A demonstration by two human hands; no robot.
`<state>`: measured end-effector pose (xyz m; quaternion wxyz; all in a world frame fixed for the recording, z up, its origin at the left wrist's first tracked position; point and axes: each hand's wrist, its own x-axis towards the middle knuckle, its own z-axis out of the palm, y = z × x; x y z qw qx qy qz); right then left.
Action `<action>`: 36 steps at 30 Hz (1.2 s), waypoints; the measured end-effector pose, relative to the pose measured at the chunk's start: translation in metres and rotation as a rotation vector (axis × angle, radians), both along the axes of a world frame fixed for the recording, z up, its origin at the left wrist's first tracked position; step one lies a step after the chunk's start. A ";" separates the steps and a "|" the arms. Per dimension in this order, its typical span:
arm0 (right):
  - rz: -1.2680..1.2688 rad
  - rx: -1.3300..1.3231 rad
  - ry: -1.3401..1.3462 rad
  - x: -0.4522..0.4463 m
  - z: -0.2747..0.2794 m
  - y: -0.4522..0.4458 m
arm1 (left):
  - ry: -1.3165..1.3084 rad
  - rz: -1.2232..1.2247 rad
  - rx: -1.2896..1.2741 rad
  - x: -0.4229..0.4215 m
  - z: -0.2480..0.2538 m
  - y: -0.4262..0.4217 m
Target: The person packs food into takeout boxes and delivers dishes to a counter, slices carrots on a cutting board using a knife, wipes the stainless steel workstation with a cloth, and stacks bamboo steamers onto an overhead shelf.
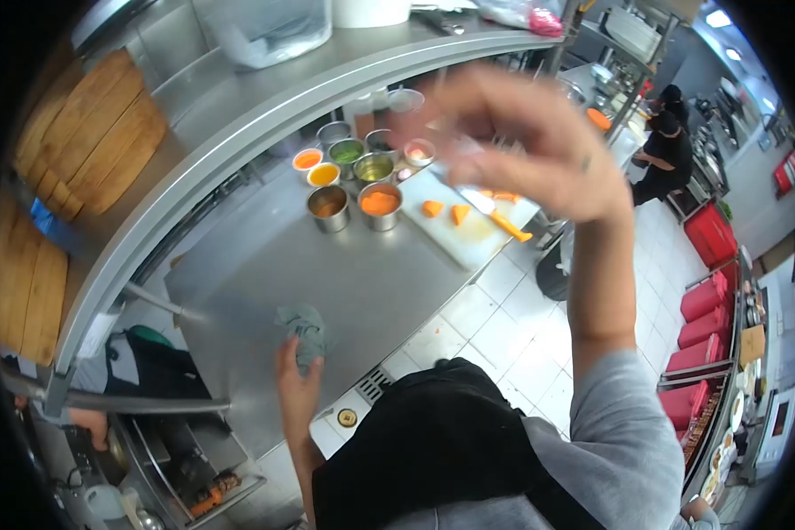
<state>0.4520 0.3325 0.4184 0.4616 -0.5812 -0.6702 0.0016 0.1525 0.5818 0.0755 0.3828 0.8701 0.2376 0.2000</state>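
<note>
My left hand (299,389) is low over the steel table, its thumb and fingers on either side of the near end of a crumpled pale green cloth (304,334), gripping it. My right hand (534,146) is raised near the camera, blurred, with thumb and fingers curved and a gap between them. Behind it, a white cutting board (473,247) carries orange pieces (460,215) and a knife with a yellow handle (511,226). Left of the board stand metal cups, one with orange contents (381,203), one with brown contents (329,208), and several smaller containers.
A steel shelf (238,132) curves over the table (238,256), holding wooden boards (106,132) and a clear plastic tub (269,31). A dark bin (552,274) stands on the tiled floor. One person (667,155) works at the far right; another person's arm (88,422) shows lower left.
</note>
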 end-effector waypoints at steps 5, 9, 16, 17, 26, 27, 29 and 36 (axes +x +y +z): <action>-0.635 -0.456 0.430 0.103 -0.223 -0.128 | 0.129 -0.101 0.201 0.024 -0.057 -0.037; -0.902 -0.468 0.360 0.134 -0.335 -0.162 | 0.013 -0.241 -0.107 0.113 -0.019 -0.073; -1.017 -0.501 0.013 0.216 -0.442 -0.134 | -0.015 -0.362 -0.102 0.358 -0.053 -0.151; -0.999 -0.510 0.001 0.224 -0.447 -0.132 | -0.015 -0.337 -0.032 0.387 -0.051 -0.162; -0.642 -0.546 0.679 0.248 -0.409 -0.194 | 0.113 -0.271 0.358 0.481 -0.101 -0.181; -0.647 -0.566 0.742 0.242 -0.392 -0.205 | 0.133 -0.225 0.136 0.484 -0.098 -0.185; -0.645 -0.534 0.795 0.232 -0.398 -0.225 | 0.154 -0.123 -0.306 0.489 -0.093 -0.190; -0.597 -0.650 0.811 0.233 -0.390 -0.253 | -0.053 -0.042 -0.260 0.482 -0.104 -0.205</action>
